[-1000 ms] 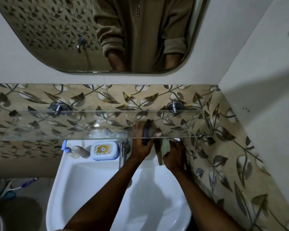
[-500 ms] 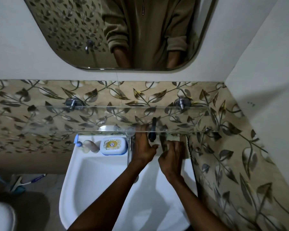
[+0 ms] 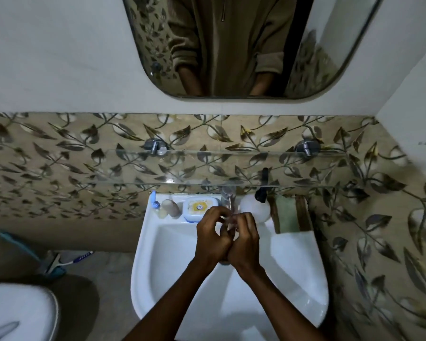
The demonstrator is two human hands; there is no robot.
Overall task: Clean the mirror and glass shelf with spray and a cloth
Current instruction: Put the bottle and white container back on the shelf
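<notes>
The mirror hangs on the wall at the top and reflects a person's torso. Below it, the glass shelf juts out on two metal brackets with nothing on it. A white spray bottle with a black trigger stands on the sink rim, right of the tap. A green and brown cloth lies on the rim's right corner. My left hand and my right hand are pressed together over the basin below the tap, fingers curled. Neither holds anything I can see.
The white sink sits below the shelf, in the corner by the tiled right wall. A soap box and small bottles line its back rim. A toilet stands at the lower left, with a brush on the floor.
My left hand let go of the spray bottle and my right hand let go of the cloth, both now resting on the sink rim. Both hands drew back and met under the tap.
</notes>
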